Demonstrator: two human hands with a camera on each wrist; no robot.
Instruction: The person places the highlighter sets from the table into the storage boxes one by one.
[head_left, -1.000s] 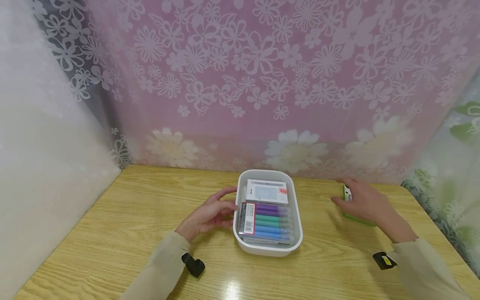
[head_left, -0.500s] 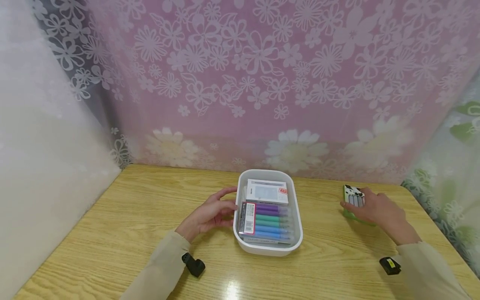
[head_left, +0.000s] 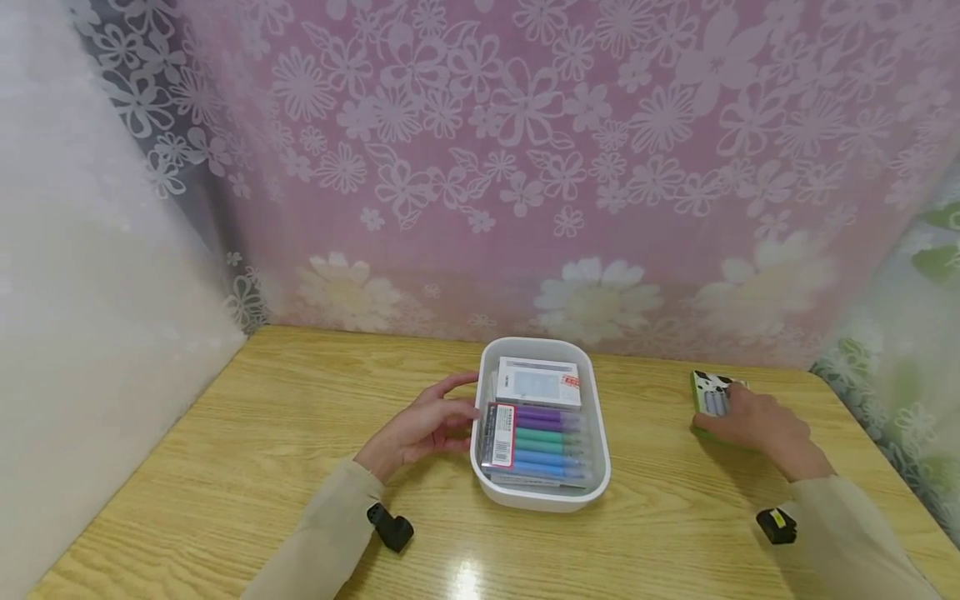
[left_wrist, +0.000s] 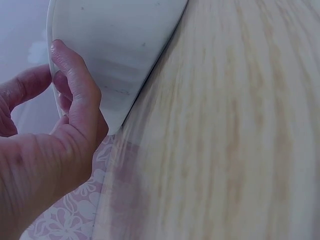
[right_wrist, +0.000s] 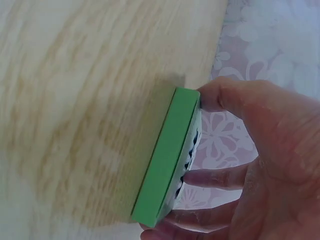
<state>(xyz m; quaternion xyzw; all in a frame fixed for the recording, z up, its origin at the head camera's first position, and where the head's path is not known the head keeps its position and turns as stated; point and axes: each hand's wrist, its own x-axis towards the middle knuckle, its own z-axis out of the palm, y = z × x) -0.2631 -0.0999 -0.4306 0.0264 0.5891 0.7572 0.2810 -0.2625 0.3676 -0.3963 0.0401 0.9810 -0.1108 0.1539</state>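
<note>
In the head view, my left hand (head_left: 420,425) rests against the left side of a white plastic bin (head_left: 602,450), fingertips right at its rim. The left wrist view shows the bent fingers touching the bin's outer wall (left_wrist: 120,50). My right hand (head_left: 765,429) holds a flat green box (head_left: 701,427) with a black-and-white cow print; pale sticks show through its front. Seen from the right wrist, the thumb presses one end of the green box (right_wrist: 167,157) and fingers hold the other end, close over the table. Its front is partly covered by the hand.
Inside the bin are a clear pack of purple, green and blue pens (head_left: 547,442) and a white box (head_left: 538,383) with a red stamp. More flat items lie beneath. A floral curtain (head_left: 480,167) hangs behind the wooden table (head_left: 337,375).
My right hand has shifted right and toward me over the green box, and its fingers have closed round it. My left hand stays at the bin. The head view has shifted slightly.
</note>
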